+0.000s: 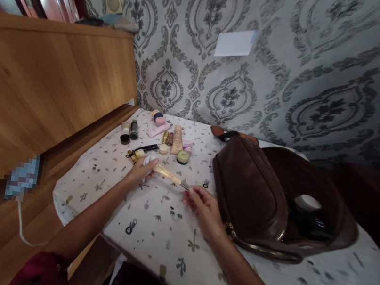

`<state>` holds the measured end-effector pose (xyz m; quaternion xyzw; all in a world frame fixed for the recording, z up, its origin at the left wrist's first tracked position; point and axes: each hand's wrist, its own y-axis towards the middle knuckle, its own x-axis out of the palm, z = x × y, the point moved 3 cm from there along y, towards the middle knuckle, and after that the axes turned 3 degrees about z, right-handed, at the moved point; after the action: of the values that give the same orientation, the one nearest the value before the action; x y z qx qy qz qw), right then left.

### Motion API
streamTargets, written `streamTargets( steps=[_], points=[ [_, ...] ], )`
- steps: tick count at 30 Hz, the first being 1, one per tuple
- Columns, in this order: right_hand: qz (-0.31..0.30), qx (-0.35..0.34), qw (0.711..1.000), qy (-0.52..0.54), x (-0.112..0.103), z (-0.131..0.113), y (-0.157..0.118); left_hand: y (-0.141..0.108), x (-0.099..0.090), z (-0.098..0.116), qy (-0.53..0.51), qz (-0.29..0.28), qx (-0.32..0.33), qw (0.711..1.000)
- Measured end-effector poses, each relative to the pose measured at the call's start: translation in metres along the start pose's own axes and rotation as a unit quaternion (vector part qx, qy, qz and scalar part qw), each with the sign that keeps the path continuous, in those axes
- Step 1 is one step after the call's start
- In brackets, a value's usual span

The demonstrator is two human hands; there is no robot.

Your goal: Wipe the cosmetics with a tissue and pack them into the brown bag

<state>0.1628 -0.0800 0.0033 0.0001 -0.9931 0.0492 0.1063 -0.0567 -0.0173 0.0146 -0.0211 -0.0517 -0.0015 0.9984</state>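
My left hand (pixel 141 172) is closed round the left end of a slim pale-gold stick (pixel 168 173) with a silvery right end. Its exact kind does not show. A bunched white wipe or tissue (pixel 150 159) sits in that same hand, against the stick. My right hand (pixel 204 205) pinches the silvery end between thumb and fingers. The stick is held slanting just over the patterned white tablecloth (pixel 160 243). Behind my left hand lie a black pen-like stick (pixel 148 147) and several small gold pieces (pixel 134 154).
A brown leather bag (pixel 248 184) gapes at right, with a white-lidded black item (pixel 310 213) inside. Farther back are a beige tube (pixel 177 139), a green-topped jar (pixel 183 156), a pink tube (pixel 158 130) and a dark bottle (pixel 134 130). A wooden panel (pixel 53 79) borders the left.
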Motion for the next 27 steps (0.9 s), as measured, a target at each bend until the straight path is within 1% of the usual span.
streamTargets(
  steps=[4, 8, 12, 16, 19, 22, 24, 27],
  points=[
    [-0.032, -0.018, 0.995, -0.089, 0.005, -0.001, -0.003, 0.001, 0.003, 0.0, -0.028, 0.039, -0.02, 0.999],
    [-0.062, -0.053, 0.985, -0.155, 0.008, -0.003, -0.007, -0.001, 0.006, 0.004, -0.058, 0.039, -0.041, 0.997],
    [-0.071, -0.087, 0.979, -0.172, 0.009, -0.003, -0.008, -0.004, 0.008, 0.009, -0.095, 0.012, -0.047, 0.994],
    [-0.075, -0.083, 0.979, -0.17, 0.011, -0.004, -0.009, -0.005, 0.011, 0.011, -0.136, -0.013, -0.043, 0.99],
    [-0.078, -0.082, 0.979, -0.172, 0.012, -0.005, -0.009, -0.008, 0.016, 0.011, -0.167, -0.034, -0.035, 0.985],
    [-0.075, -0.084, 0.979, -0.17, 0.011, -0.003, -0.008, -0.013, 0.027, 0.008, -0.183, -0.06, -0.04, 0.981],
    [-0.073, -0.091, 0.98, -0.163, 0.009, 0.0, -0.007, -0.02, 0.036, 0.004, -0.169, -0.081, -0.054, 0.981],
    [-0.076, -0.114, 0.979, -0.152, 0.008, 0.004, -0.006, -0.032, 0.054, -0.006, -0.141, -0.132, -0.074, 0.978]
  ],
)
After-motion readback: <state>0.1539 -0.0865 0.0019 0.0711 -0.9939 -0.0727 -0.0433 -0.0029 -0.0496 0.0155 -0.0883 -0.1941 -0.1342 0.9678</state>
